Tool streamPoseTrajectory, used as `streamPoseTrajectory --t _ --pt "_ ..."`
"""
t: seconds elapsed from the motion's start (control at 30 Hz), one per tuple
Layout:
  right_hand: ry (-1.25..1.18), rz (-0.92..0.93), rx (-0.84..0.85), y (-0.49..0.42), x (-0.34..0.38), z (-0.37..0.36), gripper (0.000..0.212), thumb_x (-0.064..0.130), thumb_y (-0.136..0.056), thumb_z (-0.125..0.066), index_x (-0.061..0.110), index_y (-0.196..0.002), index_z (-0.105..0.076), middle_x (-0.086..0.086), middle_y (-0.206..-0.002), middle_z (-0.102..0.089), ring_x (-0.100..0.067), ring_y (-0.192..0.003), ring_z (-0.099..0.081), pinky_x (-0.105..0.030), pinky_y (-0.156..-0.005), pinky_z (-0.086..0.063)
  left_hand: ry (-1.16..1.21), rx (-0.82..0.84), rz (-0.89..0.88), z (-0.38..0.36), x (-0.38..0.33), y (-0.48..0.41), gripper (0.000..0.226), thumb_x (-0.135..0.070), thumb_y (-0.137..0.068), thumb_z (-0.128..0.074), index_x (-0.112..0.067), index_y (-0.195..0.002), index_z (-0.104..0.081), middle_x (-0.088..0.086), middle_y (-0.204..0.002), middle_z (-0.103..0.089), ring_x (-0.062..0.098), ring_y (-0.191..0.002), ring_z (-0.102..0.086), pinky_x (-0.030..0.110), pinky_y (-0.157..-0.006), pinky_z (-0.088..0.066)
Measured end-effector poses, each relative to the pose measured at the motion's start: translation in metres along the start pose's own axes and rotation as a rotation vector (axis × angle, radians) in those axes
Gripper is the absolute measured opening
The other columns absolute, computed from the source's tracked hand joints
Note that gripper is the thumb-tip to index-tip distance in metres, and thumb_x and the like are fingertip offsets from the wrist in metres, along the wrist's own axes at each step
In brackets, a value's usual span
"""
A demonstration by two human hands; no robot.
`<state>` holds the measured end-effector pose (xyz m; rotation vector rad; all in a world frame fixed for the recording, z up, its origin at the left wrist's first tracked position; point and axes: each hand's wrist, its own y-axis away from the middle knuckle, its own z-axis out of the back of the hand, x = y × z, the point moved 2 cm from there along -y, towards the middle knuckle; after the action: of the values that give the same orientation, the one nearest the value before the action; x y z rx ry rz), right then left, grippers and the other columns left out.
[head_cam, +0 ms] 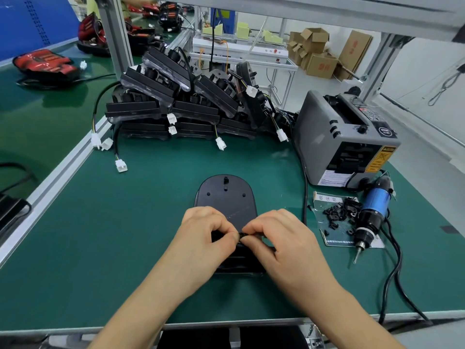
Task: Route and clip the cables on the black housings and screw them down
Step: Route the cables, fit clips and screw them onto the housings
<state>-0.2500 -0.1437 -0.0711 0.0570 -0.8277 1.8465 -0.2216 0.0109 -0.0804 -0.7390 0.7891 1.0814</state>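
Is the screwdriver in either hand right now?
No, the screwdriver lies on the mat at the right beside the loose clips, while the left hand and right hand pinch a small black part over the housing.

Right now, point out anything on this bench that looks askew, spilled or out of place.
The black housings at the back are heaped unevenly, several tilted, their white connectors trailing over the mat. The black clips lie scattered loose on a card beside the electric screwdriver. Nothing looks damaged.
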Motion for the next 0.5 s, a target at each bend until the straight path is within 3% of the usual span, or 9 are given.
streamPoseTrajectory --t 0.13,0.27,0.4,0.5 --pt "0.091 0.057 -0.01 0.002 0.002 0.0 0.01 0.024 -0.081 -0.068 0.014 -0.079 -0.067 0.005 -0.079 -0.063 -0.017 -0.073 -0.056 -0.022 -0.07 -0.041 0.0 -0.004 -0.002 0.0 0.001 0.0 0.022 -0.017 -0.082 -0.062 -0.027 -0.062 -0.064 -0.023 -0.085 -0.057 -0.011 -0.106 -0.037 -0.002 -0.079 -0.026" --pt "0.178 0.088 0.026 -0.001 0.006 0.004 0.018 0.03 -0.085 -0.06 0.016 -0.077 -0.067 0.005 -0.076 -0.063 -0.019 -0.069 -0.057 -0.024 -0.067 -0.042 -0.005 -0.013 -0.011 -0.001 0.002 0.001 0.021 -0.018 -0.08 -0.061 -0.028 -0.062 -0.063 -0.027 -0.089 -0.055 -0.009 -0.106 -0.037 -0.002 -0.077 -0.027" --pt "0.244 0.07 0.13 -0.008 0.013 0.008 0.014 0.034 -0.076 -0.065 0.021 -0.071 -0.066 0.008 -0.068 -0.06 -0.016 -0.063 -0.054 -0.024 -0.058 -0.046 -0.01 -0.015 -0.019 -0.001 0.002 0.001 0.023 -0.018 -0.079 -0.061 -0.03 -0.059 -0.06 -0.026 -0.088 -0.055 -0.008 -0.105 -0.039 0.0 -0.077 -0.028" --pt "0.14 -0.089 0.317 -0.019 0.009 0.01 0.015 0.039 -0.079 -0.069 0.03 -0.07 -0.06 0.015 -0.07 -0.057 -0.007 -0.071 -0.05 -0.021 -0.066 -0.04 -0.013 -0.013 -0.019 -0.001 0.003 0.002 0.022 -0.019 -0.079 -0.061 -0.031 -0.06 -0.061 -0.025 -0.088 -0.055 -0.008 -0.107 -0.038 -0.001 -0.078 -0.028"
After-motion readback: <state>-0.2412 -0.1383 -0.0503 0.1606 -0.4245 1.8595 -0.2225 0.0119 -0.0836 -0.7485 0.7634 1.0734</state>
